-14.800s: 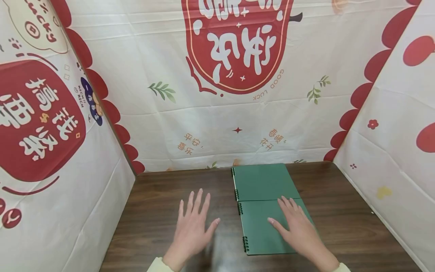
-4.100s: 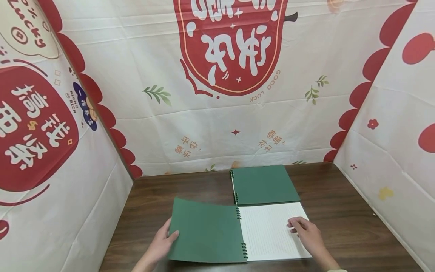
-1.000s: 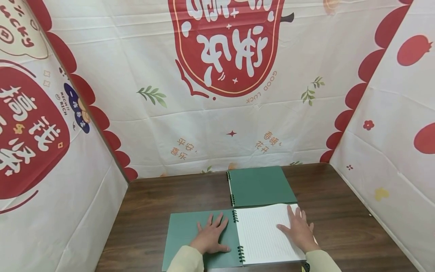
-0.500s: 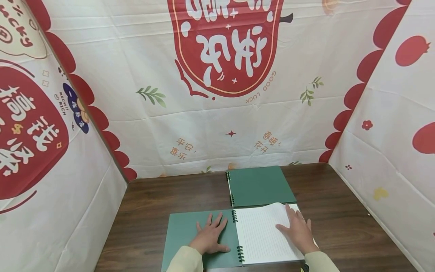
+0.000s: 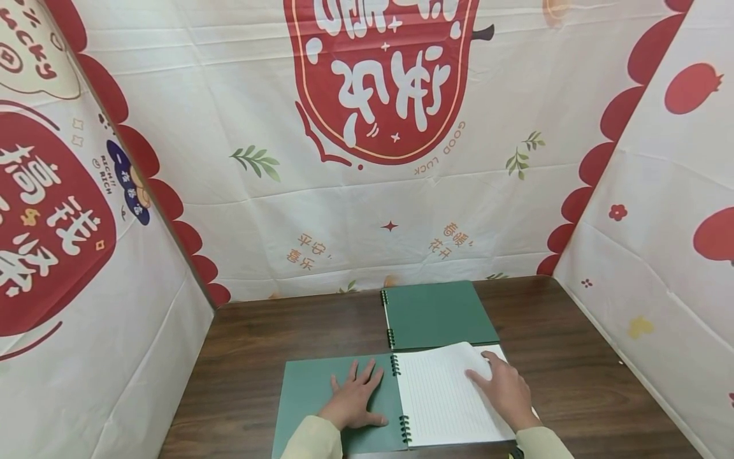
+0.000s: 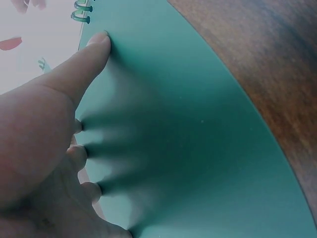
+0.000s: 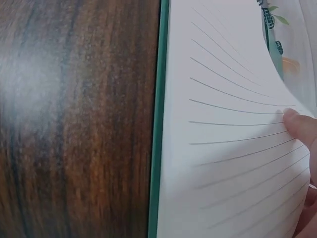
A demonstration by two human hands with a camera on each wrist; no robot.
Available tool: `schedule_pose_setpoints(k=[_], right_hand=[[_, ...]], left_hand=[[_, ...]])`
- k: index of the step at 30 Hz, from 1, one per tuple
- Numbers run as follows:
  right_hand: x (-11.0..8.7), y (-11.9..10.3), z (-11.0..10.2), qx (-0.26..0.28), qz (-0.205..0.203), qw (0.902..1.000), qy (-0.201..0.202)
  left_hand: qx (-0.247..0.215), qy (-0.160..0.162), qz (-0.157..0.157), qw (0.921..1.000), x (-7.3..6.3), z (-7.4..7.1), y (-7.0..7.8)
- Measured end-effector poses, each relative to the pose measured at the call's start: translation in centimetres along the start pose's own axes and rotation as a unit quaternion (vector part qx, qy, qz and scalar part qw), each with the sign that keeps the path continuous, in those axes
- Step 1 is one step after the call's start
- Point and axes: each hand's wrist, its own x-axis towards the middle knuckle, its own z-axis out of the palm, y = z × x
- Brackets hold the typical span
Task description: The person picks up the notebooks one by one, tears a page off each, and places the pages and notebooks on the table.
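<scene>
A green spiral-bound notebook lies spread on the table, its front cover (image 5: 306, 389) turned over to the left and a white lined page (image 5: 430, 401) facing up. With fingers spread, my left hand (image 5: 354, 398) rests on that cover; in the left wrist view its thumb (image 6: 94, 54) touches the green surface near the rings. My right hand (image 5: 508, 392) pinches the page near its upper right corner. The right wrist view has the thumb (image 7: 299, 124) on top of the curled page (image 7: 223, 144) and fingers partly hidden behind it.
A closed green spiral notebook (image 5: 441, 315) lies just behind the spread one. The brown wooden table (image 5: 246, 344) ends at patterned cloth walls on the left, right and back (image 5: 344, 204). A small dark object (image 5: 516, 453) shows beside the right sleeve.
The cover was closed at first, then swung left and laid flat. In the last second my right fingers have curled around the page and its upper corner has lifted leftward. The left hand stays put.
</scene>
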Motion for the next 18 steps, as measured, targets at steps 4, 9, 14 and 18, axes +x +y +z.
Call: schedule_pose_setpoints(k=[4,9,14,18], right_hand=[[0.03,0.05,-0.26,0.000,0.018,0.9997,-0.013],[0.00,0.04,-0.50,-0.003,0.029,0.9989,-0.035],[-0.06,0.08,-0.60,-0.007,0.020,0.9989,-0.041],[0.05,0.18,-0.57,-0.004,0.024,0.9984,-0.051]], left_hand=[[-0.002,0.000,0.000,1.0000,0.00,0.01,-0.03],[-0.002,0.000,0.000,1.0000,-0.08,-0.06,-0.02],[-0.004,-0.004,-0.002,1.0000,-0.14,-0.16,0.07],[-0.001,-0.004,-0.005,1.0000,-0.15,-0.24,0.17]])
